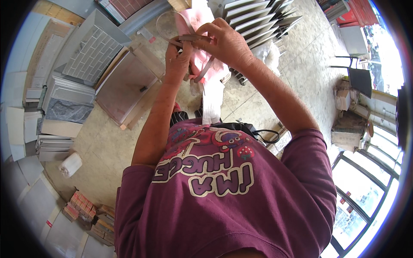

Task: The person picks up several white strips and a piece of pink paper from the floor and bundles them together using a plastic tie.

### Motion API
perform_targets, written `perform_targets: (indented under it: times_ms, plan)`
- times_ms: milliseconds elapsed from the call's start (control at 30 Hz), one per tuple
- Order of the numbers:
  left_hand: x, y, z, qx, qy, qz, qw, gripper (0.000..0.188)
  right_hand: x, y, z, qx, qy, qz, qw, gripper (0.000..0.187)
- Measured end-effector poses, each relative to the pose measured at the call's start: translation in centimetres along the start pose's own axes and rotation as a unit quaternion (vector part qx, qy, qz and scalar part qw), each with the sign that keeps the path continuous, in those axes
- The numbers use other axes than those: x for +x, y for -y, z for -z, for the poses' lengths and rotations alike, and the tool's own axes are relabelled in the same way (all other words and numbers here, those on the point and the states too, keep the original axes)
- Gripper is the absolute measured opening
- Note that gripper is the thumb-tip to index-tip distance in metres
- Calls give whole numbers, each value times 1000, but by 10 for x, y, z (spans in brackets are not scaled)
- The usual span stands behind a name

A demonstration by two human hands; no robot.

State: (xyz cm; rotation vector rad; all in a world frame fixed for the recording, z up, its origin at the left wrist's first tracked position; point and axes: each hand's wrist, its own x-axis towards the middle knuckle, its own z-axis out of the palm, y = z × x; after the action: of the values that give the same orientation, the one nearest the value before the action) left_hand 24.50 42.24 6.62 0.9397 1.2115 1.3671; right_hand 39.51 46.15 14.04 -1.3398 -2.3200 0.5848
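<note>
Both my hands are raised in front of me around a pink plastic bag (pixel 198 64). My left hand (pixel 176 60) grips the bag's left side, its fingertips touching the end of a short flat grey strip (pixel 190 38). My right hand (pixel 226 41) pinches that strip from the right, over the bag's top. A second grey strip (pixel 206 69) slants down out of the bag. A clear plastic loop (pixel 165 22) sticks up behind the left hand. A white paper strip (pixel 211 103) hangs below the bag.
Grey tile sample boards (pixel 92 51) and a brownish slab (pixel 124 86) lean on the floor at the left. A rack of tiles (pixel 258 19) stands ahead. A white roll (pixel 70 164) and stacked boxes (pixel 86 210) lie lower left. A black chair (pixel 359 79) and cartons (pixel 347 131) stand on the right by the windows.
</note>
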Motion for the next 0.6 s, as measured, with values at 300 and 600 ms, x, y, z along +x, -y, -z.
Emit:
perform_targets:
  times_ms: [300, 600]
  plan:
    - [7, 13, 7, 7, -46, -63, 997, 34, 0, 32, -14, -17, -16, -69, 997, 25]
    - [13, 4, 27, -96, -78, -49, 991, 31, -7, 15, -16, 178, -29, -51, 982, 24]
